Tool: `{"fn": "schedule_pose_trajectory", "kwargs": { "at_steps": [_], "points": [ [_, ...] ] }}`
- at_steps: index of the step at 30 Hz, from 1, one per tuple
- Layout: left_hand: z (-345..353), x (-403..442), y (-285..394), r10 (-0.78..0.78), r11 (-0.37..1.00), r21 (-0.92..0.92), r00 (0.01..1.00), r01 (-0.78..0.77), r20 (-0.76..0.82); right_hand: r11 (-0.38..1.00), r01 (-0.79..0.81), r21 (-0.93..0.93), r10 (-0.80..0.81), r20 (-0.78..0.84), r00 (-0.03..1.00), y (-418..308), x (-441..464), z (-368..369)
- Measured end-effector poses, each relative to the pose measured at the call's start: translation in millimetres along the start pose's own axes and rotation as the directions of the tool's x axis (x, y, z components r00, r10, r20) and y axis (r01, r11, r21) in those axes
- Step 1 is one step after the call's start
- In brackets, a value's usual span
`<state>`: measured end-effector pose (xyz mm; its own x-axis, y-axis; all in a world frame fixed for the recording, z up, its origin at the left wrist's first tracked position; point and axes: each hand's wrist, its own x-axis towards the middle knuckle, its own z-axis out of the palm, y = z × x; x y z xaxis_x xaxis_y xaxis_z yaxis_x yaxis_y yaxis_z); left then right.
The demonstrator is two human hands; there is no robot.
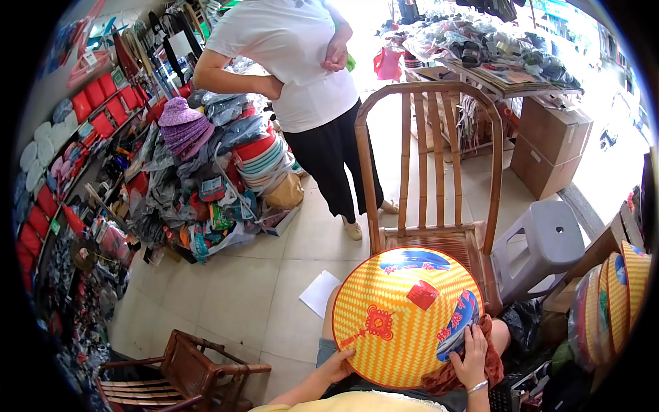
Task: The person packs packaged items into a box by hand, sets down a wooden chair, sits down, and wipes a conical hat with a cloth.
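A wide conical woven hat (395, 326), yellow and orange with red ornaments and blue printed panels, rests tilted over my lap, its outer side up. My left hand (336, 367) is closed on the hat's near left rim. On the lower right side, my right hand (470, 360) presses a bunched reddish-brown cloth (439, 381) against the hat, with its fingers stretched over a blue panel. Folds of the cloth show on both sides of this hand. The hat's underside is hidden.
A bamboo chair (491, 123) stands right in front, with a grey plastic stool (549, 240) beside it. More woven hats (604, 302) are stacked at right. Another person (295, 62) stands ahead. Piled goods (226, 178) crowd the left; a low wooden chair (185, 371) sits near.
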<state>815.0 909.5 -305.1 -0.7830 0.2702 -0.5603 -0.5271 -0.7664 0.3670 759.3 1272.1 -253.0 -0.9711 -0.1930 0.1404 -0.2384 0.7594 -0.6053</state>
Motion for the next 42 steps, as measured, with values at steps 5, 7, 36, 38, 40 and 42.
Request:
{"fn": "schedule_pose_trajectory", "kwargs": {
  "at_steps": [5, 7, 36, 38, 40, 42],
  "points": [
    [-3.8, 1.7, -0.5, -0.001, 1.000, 0.006, 1.000, 0.001, -0.010, 1.000, -0.001, -0.008, 0.001, -0.010, 1.000, -0.4, 0.2, 0.8],
    [-4.0, 2.4, -0.8, -0.002, 1.000, 0.015, 1.000, 0.003, -0.028, 1.000, -0.002, -0.008, 0.002, -0.007, 1.000, -0.8, 0.6, 0.1],
    [0.0, -17.4, 36.7, 0.134, 0.973, 0.206, 0.984, -0.108, -0.115, 0.967, -0.217, -0.132, 0.208, -0.076, 0.975, -2.3, -30.3, -18.4],
    [8.8, -12.9, 37.4, 0.253, 0.950, 0.211, 0.962, -0.228, -0.099, 0.969, -0.159, -0.187, 0.125, -0.183, 0.975, -7.3, -27.3, -20.6],
    [6.3, -4.5, 33.7, 0.278, 0.947, 0.194, 0.957, -0.258, -0.087, 0.948, -0.270, 0.167, 0.303, -0.216, 0.928, 3.5, -27.7, -19.7],
    [5.6, 0.2, 30.7, 0.300, 0.943, 0.175, 0.951, -0.283, -0.078, 0.875, -0.284, 0.392, 0.412, -0.293, 0.863, 21.7, -24.7, -18.3]
  ]
}}
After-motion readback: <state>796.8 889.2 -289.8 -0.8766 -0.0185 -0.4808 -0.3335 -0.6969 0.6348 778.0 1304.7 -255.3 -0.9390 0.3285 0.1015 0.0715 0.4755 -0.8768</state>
